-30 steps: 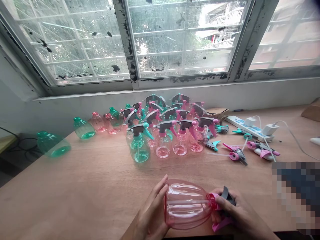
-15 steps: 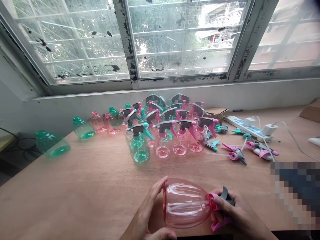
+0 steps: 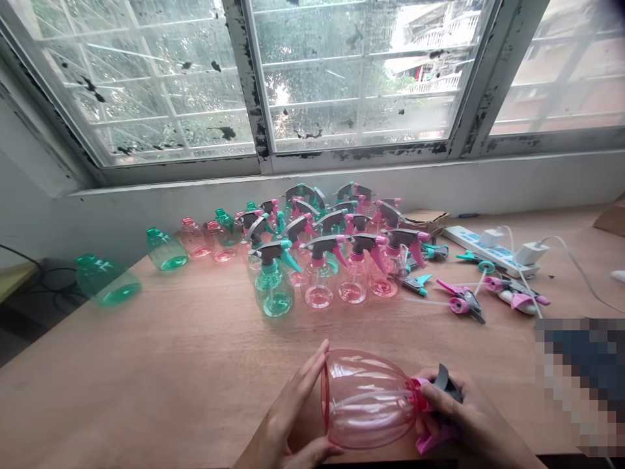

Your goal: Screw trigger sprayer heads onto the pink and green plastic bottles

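A clear pink spray bottle (image 3: 366,398) lies on its side at the near edge of the wooden table (image 3: 170,352), base to the left. My left hand (image 3: 293,417) cups that base, fingers stretched along it and thumb underneath. My right hand (image 3: 459,423) is wrapped round the grey and pink trigger head (image 3: 442,391) at the bottle's neck. The dip tube shows inside the bottle.
Several assembled pink and teal spray bottles (image 3: 322,254) stand mid-table. Capless bottles (image 3: 166,251) and a teal one (image 3: 105,281) sit to the left. Loose trigger heads (image 3: 466,303) and a power strip (image 3: 493,251) lie to the right. A blurred patch covers the lower right.
The pink bottle has turned slightly about its long axis between my hands. My left fingers have slid a little along its base. Everything else on the table is unmoved.
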Demonstrator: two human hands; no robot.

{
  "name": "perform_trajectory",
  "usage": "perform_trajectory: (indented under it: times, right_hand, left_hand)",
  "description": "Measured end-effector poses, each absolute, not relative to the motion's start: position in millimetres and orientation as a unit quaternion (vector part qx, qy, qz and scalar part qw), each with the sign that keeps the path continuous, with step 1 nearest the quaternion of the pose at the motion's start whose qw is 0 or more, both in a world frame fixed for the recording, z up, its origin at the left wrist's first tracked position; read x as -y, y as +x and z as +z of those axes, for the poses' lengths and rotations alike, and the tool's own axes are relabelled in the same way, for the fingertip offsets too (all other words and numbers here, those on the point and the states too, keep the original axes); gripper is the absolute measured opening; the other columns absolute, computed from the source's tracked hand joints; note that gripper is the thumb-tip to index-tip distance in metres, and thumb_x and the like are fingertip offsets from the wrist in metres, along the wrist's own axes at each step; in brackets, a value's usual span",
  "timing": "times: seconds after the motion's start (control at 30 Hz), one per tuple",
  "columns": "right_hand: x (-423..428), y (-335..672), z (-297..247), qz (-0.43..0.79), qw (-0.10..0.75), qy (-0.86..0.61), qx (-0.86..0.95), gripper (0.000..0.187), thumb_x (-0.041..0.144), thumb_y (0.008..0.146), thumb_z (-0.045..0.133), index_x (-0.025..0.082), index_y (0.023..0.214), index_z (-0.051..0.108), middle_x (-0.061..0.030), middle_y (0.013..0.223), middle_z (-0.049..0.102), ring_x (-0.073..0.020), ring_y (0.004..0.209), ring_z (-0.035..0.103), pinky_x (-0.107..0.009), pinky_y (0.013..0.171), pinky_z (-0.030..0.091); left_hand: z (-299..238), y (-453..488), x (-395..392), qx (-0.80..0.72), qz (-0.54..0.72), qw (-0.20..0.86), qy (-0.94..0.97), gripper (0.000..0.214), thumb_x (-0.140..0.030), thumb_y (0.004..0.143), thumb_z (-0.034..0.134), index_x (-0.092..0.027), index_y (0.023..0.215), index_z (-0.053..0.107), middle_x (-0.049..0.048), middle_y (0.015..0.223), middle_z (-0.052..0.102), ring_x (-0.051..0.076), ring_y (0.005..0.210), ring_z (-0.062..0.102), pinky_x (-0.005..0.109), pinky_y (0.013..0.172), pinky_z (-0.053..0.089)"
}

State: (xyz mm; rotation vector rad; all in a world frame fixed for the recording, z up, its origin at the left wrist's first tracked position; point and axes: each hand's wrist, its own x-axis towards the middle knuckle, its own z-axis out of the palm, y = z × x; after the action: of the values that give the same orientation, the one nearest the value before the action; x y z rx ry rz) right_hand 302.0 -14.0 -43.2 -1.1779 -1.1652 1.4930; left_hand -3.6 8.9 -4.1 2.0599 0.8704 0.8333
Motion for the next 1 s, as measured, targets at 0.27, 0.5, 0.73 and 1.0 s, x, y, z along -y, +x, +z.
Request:
perform_trajectory:
  times: [0.27,0.5,0.73,1.0]
  right_hand:
    - [17,300,-35,0.575,0.453,-0.496,0.467,0.049,0.062,0.083,0.073,0.015,0.070,0.068,-0.0031,0.051,0.069,-0.0184,0.046,0.065,-0.025,0.048,0.047]
    - [17,303,-42,0.576,0.453,-0.505,0.456,0.050,0.064,0.082,0.073,0.015,0.075,0.070,-0.0038,0.052,0.070,-0.0194,0.046,0.064,-0.027,0.047,0.049]
    - [20,298,-37,0.602,0.436,-0.502,0.442,0.047,0.062,0.079,0.078,0.016,0.072,0.068,-0.0039,0.055,0.073,-0.0213,0.050,0.070,-0.027,0.049,0.056]
    - [18,299,-39,0.582,0.445,-0.513,0.448,0.045,0.060,0.077,0.079,0.016,0.074,0.072,-0.0012,0.049,0.068,-0.0174,0.042,0.064,-0.023,0.042,0.049]
  left_hand:
    - [-16,-7,-12,-0.287,0.346,0.404,0.796,0.096,-0.058,0.084,0.073,-0.038,0.161,0.020,0.0122,0.168,0.033,0.039,0.152,0.036,0.060,0.124,0.027]
    - [-11,-3,-9,-0.303,0.366,0.363,0.802,0.062,-0.033,0.100,0.060,-0.040,0.156,0.036,0.0089,0.166,0.039,0.034,0.151,0.039,0.055,0.123,0.035]
    - [-12,0,-7,-0.312,0.361,0.440,0.760,0.098,-0.063,0.081,0.073,-0.038,0.160,0.022,0.0138,0.165,0.039,0.039,0.148,0.044,0.058,0.120,0.038]
    - [-10,0,-9,-0.228,0.380,0.287,0.849,0.057,-0.033,0.102,0.057,-0.038,0.153,0.034,0.0126,0.159,0.046,0.034,0.151,0.040,0.053,0.120,0.041]
